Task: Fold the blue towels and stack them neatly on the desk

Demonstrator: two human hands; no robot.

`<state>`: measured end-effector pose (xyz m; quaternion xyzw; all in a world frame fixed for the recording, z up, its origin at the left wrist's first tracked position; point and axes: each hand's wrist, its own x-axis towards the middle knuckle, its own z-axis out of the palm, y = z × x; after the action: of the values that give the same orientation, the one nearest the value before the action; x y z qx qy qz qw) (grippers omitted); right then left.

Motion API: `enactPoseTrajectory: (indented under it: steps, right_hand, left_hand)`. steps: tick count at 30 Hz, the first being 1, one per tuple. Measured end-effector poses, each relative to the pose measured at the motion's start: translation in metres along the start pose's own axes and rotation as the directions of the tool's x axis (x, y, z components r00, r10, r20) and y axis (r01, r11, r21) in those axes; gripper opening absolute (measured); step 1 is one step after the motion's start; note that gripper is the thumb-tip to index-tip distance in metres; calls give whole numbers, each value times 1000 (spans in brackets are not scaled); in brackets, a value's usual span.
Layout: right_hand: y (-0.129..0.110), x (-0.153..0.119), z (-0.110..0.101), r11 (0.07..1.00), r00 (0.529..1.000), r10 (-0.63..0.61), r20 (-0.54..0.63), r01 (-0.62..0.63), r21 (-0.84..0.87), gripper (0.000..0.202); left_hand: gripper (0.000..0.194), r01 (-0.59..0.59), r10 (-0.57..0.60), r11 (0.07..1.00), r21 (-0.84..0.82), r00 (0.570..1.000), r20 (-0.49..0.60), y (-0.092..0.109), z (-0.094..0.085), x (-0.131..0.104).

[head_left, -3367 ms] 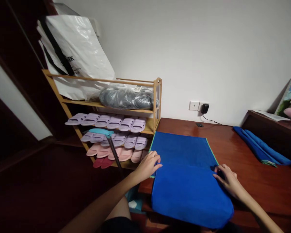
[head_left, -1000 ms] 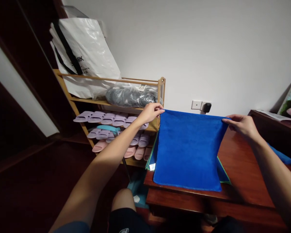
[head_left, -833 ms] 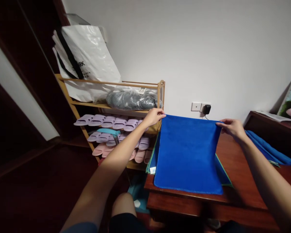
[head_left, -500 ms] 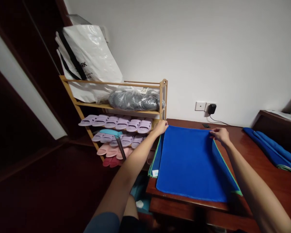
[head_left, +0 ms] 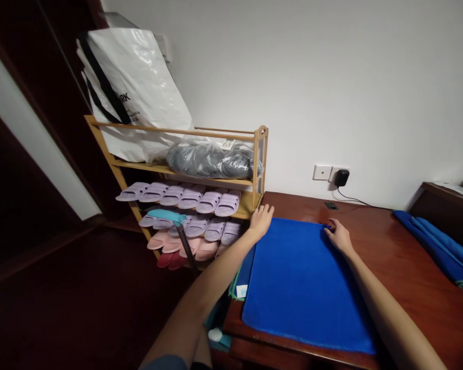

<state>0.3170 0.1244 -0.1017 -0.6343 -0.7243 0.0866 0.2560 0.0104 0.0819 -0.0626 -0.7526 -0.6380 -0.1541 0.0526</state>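
The left hand [head_left: 261, 220] rests unclenched at the blue cloth's [head_left: 306, 277] upper-left corner, frame centre; the right hand's [head_left: 337, 236] grip is unclear at its upper-right corner.

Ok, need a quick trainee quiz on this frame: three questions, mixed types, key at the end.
1. Multiple choice: the left hand is nearest which corner of the blue cloth? A) near right B) far left C) near left
2. True or false: the lilac slippers sit higher on the rack than the pink slippers.
3. Fill in: the black adapter is plugged into the ____.

Key: 1 B; 2 true; 3 wall socket
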Motion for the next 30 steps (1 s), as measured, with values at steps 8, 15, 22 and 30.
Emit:
enactPoseTrajectory:
  steps: [8,15,22,30]
  right_hand:
    - [1,-37,20,967,983,-93,160,128,-221,74]
    - [-27,-82,-1,938,987,-133,91,155,-310,72]
    - [-18,-227,-34,820,866,-482,130,499,-281,56]
    - [9,-237,-19,800,875,-479,72,469,-374,64]
  left_hand:
    - [63,-77,83,996,-40,982,172,16,24,-44]
    - [58,-173,177,984,-46,975,131,40,-12,-83]
    - [66,-412,451,883,-223,877,167,55,-56,-204]
    - [63,-396,446,889,-229,863,237,50,-46,-204]
